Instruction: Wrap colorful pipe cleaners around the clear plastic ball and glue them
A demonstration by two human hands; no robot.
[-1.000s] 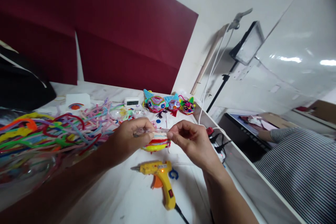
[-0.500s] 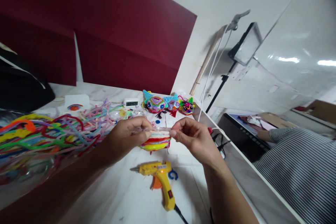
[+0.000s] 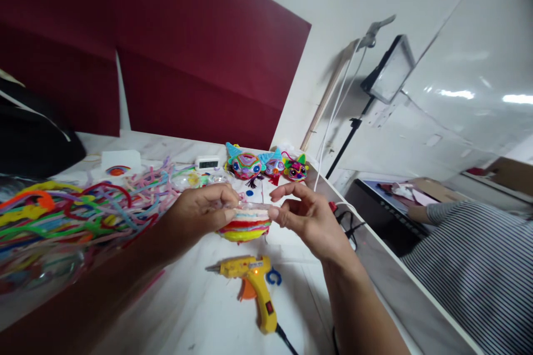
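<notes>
A rounded craft piece striped in white, red, pink and yellow hangs between my hands above the table. My left hand pinches its left upper edge between thumb and fingers. The thumb of my right hand touches its right upper edge, with the index finger raised apart from the thumb. Below the piece, a yellow glue gun lies on its side, its small light lit. Beside it is a blue curled strip.
Colourful fuzzy stems are heaped at the left. Behind my hands stand decorated animal-like figures and a small white clock. Black cables lie at the right edge. A person in a striped top is at the far right.
My right index finger has lifted away from the thumb and the piece. The craft piece has shifted slightly left, and more of its striped side shows.
</notes>
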